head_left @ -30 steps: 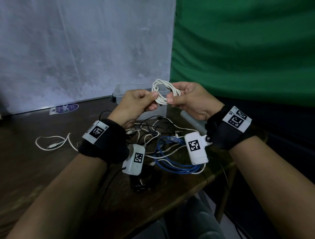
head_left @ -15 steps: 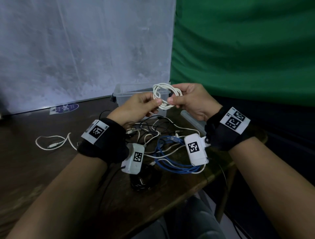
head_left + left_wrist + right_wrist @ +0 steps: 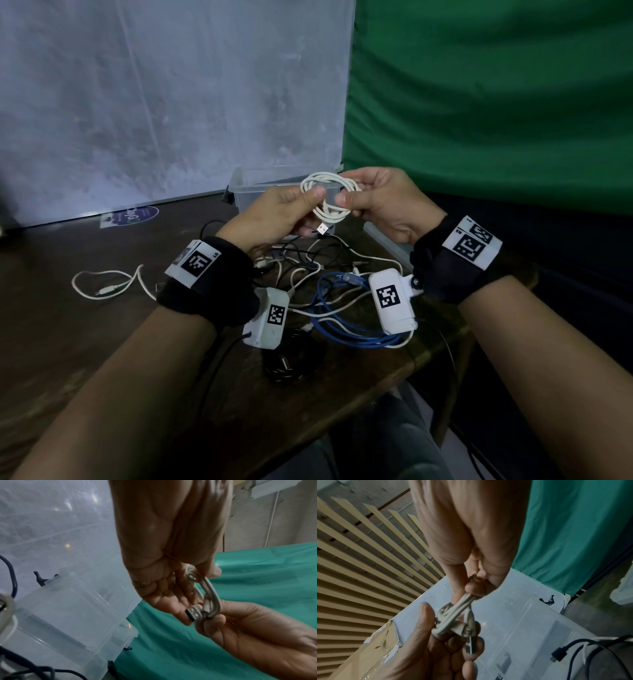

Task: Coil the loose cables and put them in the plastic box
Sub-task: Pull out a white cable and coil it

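both hands [image 3: 342, 205] pinch smooth white cable coil [image 3: 329, 198]; metal plug dangling

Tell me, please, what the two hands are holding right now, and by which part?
A coiled white cable. The left hand pinches the coil's left side, the right hand its right side; the USB plug hangs free below.

left hand [image 3: 274, 216] pinching, right hand [image 3: 383, 202] pinching, raised
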